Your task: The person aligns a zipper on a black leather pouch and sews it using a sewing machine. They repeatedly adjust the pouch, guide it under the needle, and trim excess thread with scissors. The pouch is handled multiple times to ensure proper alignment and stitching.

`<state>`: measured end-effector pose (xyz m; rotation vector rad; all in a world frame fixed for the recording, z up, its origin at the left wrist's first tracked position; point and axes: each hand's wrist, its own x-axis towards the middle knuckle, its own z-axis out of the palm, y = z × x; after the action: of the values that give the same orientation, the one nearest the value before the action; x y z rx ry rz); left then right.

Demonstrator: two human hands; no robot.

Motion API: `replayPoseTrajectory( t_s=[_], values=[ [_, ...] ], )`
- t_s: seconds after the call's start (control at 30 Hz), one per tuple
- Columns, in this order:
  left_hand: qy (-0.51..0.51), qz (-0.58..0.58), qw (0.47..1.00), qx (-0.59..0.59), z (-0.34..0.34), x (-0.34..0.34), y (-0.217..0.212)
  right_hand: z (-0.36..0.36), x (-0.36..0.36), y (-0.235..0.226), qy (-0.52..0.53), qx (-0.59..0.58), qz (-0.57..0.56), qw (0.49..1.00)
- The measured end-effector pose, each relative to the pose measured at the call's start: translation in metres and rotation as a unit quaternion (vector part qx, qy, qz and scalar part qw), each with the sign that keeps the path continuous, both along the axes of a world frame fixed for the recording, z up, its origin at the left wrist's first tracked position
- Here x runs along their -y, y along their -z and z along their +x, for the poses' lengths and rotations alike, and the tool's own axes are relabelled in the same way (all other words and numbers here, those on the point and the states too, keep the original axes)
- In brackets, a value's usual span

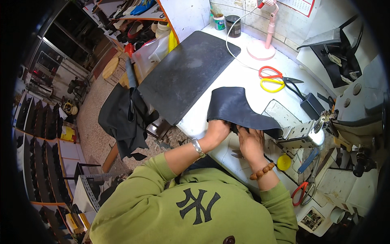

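A black leather boot upper (237,103) lies on its side on the white table, its toe pointing right toward the sewing machine (302,135). At its lower left corner my left hand (217,132) is closed on the edge, with the fingertips hidden under the leather. My right hand (251,144) grips the lower edge nearer the toe, its fingers bent and partly tucked beneath. A silver bracelet circles my left wrist, and a brown bead bracelet my right. Small scissors or snips (237,154) lie partly hidden beside my right hand.
A black mat (191,69) covers the table's left part. Beyond the boot upper lie red-and-yellow-handled scissors (274,79) and black-handled shears (310,105). A pink lamp (261,51) stands behind. Red-handled scissors (302,193) and a yellow round piece (284,162) lie near the machine.
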<state>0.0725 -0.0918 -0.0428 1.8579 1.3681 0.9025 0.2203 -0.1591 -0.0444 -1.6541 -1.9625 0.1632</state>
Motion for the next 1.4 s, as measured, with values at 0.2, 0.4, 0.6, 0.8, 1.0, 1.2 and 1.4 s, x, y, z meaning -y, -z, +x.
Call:
replayPoseTrajectory(
  t_s=[0.2, 0.4, 0.6, 0.8, 1.0, 1.2, 1.4],
  values=[
    [-0.014, -0.053, 0.994, 0.092, 0.007, 0.007, -0.002, 0.003, -0.001, -0.002, -0.001, -0.026, -0.042, 0.999],
    [0.018, 0.091, 0.994, -0.054, 0.009, 0.029, -0.004, 0.013, -0.006, -0.004, -0.017, -0.087, -0.054, 0.995],
    [0.068, 0.143, 0.986, -0.044, -0.003, 0.043, -0.001, 0.013, -0.014, -0.004, 0.0, -0.203, -0.107, 0.973],
    [0.129, 0.187, 0.973, -0.048, -0.015, 0.055, 0.004, 0.008, -0.01, 0.002, 0.017, -0.134, -0.065, 0.989],
    [0.129, 0.222, 0.961, -0.1, -0.016, 0.054, 0.001, 0.005, -0.009, 0.003, 0.019, -0.121, -0.04, 0.992],
    [0.146, 0.233, 0.952, -0.132, -0.021, 0.049, -0.002, 0.003, -0.012, -0.002, 0.046, -0.132, -0.059, 0.988],
    [0.167, 0.233, 0.949, -0.133, -0.023, 0.042, -0.001, -0.004, -0.026, -0.001, 0.075, -0.224, -0.046, 0.971]
  ],
)
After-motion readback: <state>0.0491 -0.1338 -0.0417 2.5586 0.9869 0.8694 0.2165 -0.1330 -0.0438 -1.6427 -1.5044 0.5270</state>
